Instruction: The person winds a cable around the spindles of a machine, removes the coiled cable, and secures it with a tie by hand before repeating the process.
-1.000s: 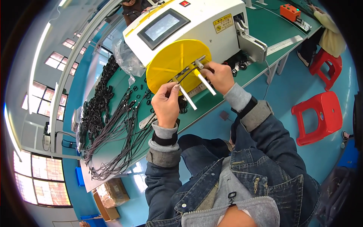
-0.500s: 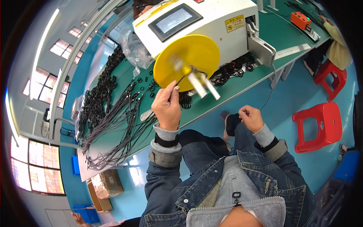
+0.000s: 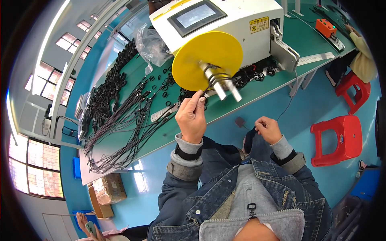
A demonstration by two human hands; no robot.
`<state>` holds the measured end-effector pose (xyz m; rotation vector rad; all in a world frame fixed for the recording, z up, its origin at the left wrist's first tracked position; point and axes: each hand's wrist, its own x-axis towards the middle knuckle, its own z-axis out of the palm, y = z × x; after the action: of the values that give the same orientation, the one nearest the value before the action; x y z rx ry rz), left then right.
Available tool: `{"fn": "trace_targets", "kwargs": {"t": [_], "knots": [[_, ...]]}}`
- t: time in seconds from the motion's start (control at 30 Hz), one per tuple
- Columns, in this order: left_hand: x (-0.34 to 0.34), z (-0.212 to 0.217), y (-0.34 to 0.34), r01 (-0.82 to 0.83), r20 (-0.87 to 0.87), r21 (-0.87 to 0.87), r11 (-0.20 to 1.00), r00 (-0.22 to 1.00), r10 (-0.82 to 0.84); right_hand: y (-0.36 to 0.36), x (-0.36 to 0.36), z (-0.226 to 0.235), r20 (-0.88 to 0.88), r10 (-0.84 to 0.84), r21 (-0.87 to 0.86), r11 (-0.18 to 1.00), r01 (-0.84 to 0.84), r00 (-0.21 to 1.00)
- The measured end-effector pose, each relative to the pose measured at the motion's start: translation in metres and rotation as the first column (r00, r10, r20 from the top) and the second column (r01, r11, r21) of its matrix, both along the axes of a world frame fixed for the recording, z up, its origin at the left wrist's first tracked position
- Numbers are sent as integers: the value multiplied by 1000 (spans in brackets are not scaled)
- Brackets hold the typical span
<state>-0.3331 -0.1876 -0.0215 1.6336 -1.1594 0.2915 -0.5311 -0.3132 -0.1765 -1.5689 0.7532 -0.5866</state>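
left hand pinching cable, right hand curled

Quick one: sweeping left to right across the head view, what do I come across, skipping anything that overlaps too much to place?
Lower window, loose cables, left hand, right hand, nearer red stool.
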Motion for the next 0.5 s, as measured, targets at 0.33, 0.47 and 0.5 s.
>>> {"fn": "trace_targets", "kwargs": {"t": [0.33,0.47,0.5], "knots": [[-17,17,-32,44,311,-67,997,950,-21,-3,3,38,66,44,-101,994,-37,997],[-23,32,-48,37,489,-8,999,872,-29,-11,21,89,195,15,-182,983,21,981],[-24,31,-49,40,498,9,999,866,-39,-11,27,103,266,2,-291,953,79,964]]}}
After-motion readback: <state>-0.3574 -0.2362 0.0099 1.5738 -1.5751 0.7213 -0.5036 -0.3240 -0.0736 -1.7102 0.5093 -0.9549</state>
